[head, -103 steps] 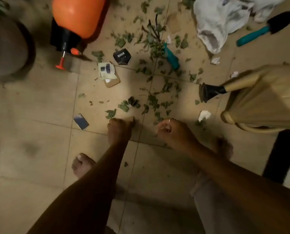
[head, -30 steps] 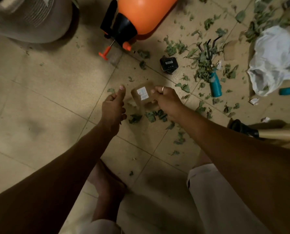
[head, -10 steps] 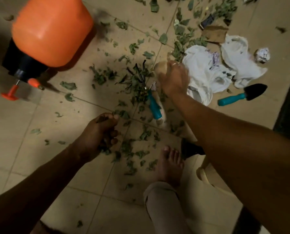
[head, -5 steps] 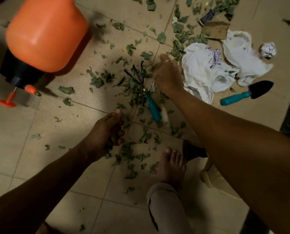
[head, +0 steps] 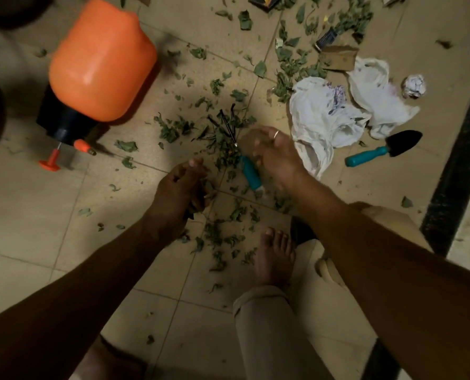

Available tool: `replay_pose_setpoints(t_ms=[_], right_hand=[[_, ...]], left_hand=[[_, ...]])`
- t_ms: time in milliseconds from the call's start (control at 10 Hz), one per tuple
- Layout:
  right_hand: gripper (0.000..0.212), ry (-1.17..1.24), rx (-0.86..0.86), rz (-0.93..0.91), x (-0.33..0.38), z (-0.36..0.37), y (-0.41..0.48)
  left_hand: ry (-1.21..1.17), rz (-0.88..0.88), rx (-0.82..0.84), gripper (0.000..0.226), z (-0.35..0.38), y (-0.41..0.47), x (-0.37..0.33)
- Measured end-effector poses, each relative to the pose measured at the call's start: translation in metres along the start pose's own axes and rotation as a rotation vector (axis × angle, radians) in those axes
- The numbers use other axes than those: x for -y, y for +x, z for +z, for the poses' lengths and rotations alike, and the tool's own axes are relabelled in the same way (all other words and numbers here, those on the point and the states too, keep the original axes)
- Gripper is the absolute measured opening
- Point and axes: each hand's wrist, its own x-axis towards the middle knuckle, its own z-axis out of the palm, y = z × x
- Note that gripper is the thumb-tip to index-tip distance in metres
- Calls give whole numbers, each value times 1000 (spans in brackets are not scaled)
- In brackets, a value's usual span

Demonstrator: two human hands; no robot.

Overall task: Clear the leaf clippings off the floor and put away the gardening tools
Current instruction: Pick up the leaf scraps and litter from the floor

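Beige tiled floor (head: 36,215) lies open left of the left fingers (head: 194,164). Green leaf clippings (head: 173,130) and a teal-handled metal rake (head: 250,174) fill the gap to the right fingers (head: 272,138); crumpled white cloth (head: 318,113) crowds beyond.

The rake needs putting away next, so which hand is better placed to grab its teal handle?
Right, probably. The right hand sits beside the rake handle, though it holds a card; the left hand grips leaf clippings.
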Motion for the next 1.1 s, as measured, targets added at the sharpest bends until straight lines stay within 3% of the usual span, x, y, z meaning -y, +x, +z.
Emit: replay_pose_setpoints(t_ms=[100,200,300,400,500,600,700,800,1000,1100], right_hand=[[26,43,144,88,11,14,-54],[17,-64,243,65,16,32,-92],[16,-150,232,-81,12,39,-103],[13,-267,259,-129,5,32,-85],[23,-443,40,-188,-12,24,-43],[25,-670,-154,-263,-24,11,5],[36,-978,-90,-323,-32,6,40],[32,-1147,-39,-448,-42,11,57],[18,-989,-150,-468,-46,11,52],[18,-792,-308,-306,-39,8,32]], left_hand=[[65,15,-25,22,17,-53,-58],[85,-79,49,34,17,-51,-49],[82,-119,154,40,3,-45,-49],[115,-154,181,32,-8,-40,-41],[78,-191,135,21,-20,-31,-31],[90,-240,59,27,-30,-23,-9],[123,-291,7,33,-38,-18,9],[126,-326,-2,27,-45,-15,25],[115,-285,-12,24,-33,-19,22],[104,-265,-33,17,-24,-23,10]])
